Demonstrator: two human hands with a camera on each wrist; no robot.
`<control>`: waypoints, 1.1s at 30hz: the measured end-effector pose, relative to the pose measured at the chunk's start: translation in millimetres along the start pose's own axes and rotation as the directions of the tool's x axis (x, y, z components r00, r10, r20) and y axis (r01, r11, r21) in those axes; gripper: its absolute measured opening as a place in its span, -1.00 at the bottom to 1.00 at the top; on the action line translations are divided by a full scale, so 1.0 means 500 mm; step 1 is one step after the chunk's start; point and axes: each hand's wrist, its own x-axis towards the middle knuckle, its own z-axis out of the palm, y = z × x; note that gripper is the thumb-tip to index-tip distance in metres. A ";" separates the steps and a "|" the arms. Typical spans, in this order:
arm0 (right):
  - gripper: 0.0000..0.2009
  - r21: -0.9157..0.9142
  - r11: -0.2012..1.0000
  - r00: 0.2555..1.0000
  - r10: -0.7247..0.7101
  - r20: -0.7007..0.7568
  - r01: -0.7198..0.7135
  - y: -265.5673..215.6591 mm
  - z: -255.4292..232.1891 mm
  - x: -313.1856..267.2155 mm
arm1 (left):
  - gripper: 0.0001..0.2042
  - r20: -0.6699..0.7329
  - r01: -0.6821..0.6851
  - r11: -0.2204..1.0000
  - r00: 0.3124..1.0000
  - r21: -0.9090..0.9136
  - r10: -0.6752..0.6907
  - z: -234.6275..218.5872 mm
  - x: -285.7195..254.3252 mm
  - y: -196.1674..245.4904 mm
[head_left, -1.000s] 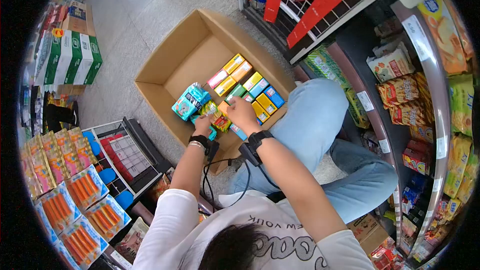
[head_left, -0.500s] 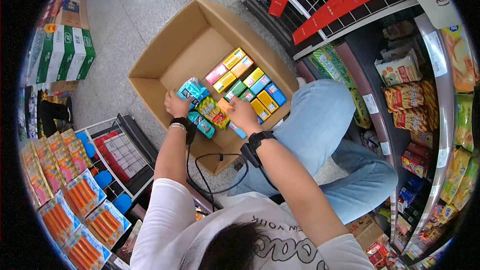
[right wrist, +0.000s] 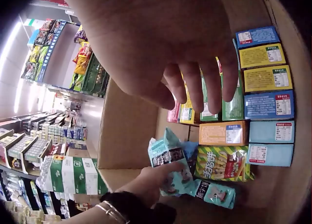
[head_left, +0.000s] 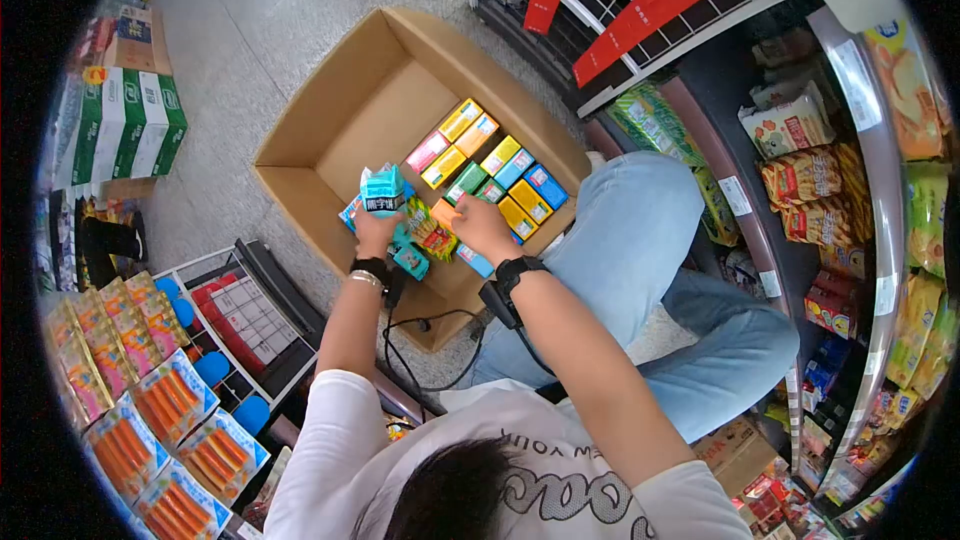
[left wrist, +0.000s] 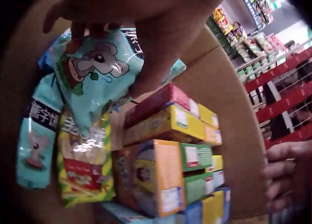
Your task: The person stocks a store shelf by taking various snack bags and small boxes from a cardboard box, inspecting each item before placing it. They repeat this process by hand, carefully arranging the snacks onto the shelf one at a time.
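Note:
My left hand [head_left: 375,232] grips a teal snack bag [left wrist: 97,68] printed with a koala, tilted up above the other bags. A second teal bag [right wrist: 214,193] and a yellow-green striped snack bag [left wrist: 85,160] lie beside it in the cardboard box [head_left: 320,130]. Over the small cartons hovers my right hand [head_left: 482,225], its fingers loosely bent and holding nothing in the right wrist view. Nearest below it are an orange carton [right wrist: 222,133] and green cartons [left wrist: 196,155]. Blue and yellow cartons [right wrist: 265,77] line the side of the box near my leg.
The box stands on the grey floor [head_left: 225,60] against my bent leg [head_left: 630,230]. Snack shelves [head_left: 740,200] rise on the right, with a wire rack [head_left: 640,0] beyond. Sausage packs [head_left: 165,390] are at lower left. A black cable [head_left: 430,320] hangs between my wrists.
My left hand went from the bags' near end to the teal bag's far left side, then back round it, and now lifts it upright. My right hand stays over the cartons.

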 end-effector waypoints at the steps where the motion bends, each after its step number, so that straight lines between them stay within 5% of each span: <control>1: -0.73 0.009 1.000 1.000 -0.003 0.003 0.003 0.006 0.004 0.002 | -0.20 -0.002 -0.002 0.993 1.000 -0.121 0.002 -0.014 -0.032 0.043; 6: -0.60 0.129 0.992 0.992 -0.009 0.127 -0.008 -0.012 -0.017 -0.013 | -0.68 0.275 0.105 0.848 0.960 -0.519 0.050 -0.085 -0.156 0.184; 9: -0.45 0.352 0.936 0.964 -0.085 0.250 -0.008 -0.026 -0.033 -0.031 | -0.69 0.377 0.243 0.788 0.926 -0.565 -0.015 -0.137 -0.225 0.258; 11: -0.35 0.544 0.838 0.929 -0.178 0.324 -0.029 -0.060 -0.059 -0.055 | -0.62 0.390 0.203 0.790 0.919 -0.578 0.049 -0.151 -0.251 0.276; 14: -0.32 0.538 0.838 0.928 -0.271 0.256 0.096 -0.093 -0.106 -0.101 | -0.53 0.340 0.189 0.830 0.940 -0.525 0.002 -0.186 -0.315 0.338; 17: -0.30 0.567 0.810 0.937 -0.301 0.179 0.152 -0.113 -0.147 -0.139 | -0.47 0.277 0.051 0.800 0.949 -0.597 0.147 -0.199 -0.343 0.340; 18: -0.30 0.598 0.789 0.942 -0.294 0.161 0.144 -0.112 -0.170 -0.160 | -0.59 0.278 0.047 0.807 0.949 -0.589 0.148 -0.207 -0.361 0.345; 25: -0.43 0.840 0.530 0.935 -0.344 0.089 0.116 -0.111 -0.271 -0.285 | -0.80 0.323 0.131 0.434 0.855 -0.891 0.405 -0.220 -0.437 0.429; 31: -0.48 0.914 0.363 0.941 -0.335 -0.052 0.180 -0.103 -0.365 -0.388 | -0.73 0.340 0.085 0.476 0.808 -0.875 0.481 -0.213 -0.528 0.532; 33: -0.49 0.861 0.423 0.942 -0.291 -0.168 0.284 -0.094 -0.381 -0.403 | -0.71 0.354 0.068 0.501 0.789 -0.863 0.502 -0.199 -0.532 0.555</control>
